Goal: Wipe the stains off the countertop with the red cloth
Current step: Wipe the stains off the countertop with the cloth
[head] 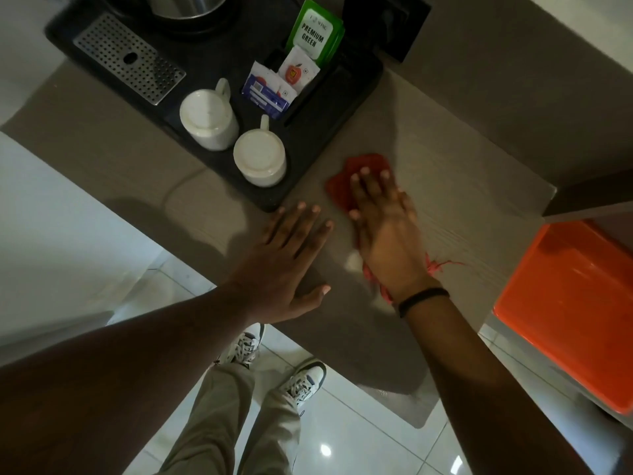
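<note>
The red cloth (346, 181) lies flat on the grey-brown countertop (462, 186), just right of the black tray's corner. My right hand (383, 228) presses down on the cloth with fingers spread and flat; frayed red threads stick out near the wrist. My left hand (291, 255) rests palm down on the countertop beside it, fingers apart, holding nothing. A faint pale smear shows on the surface between the two hands. Most of the cloth is hidden under my right hand.
A black tray (329, 138) at the back holds two upturned white mugs (209, 120), tea sachets (270, 87), a green packet (313, 32) and a metal drip grate (128, 58). An orange bin (568, 303) stands at the right. The counter's front edge is near my feet.
</note>
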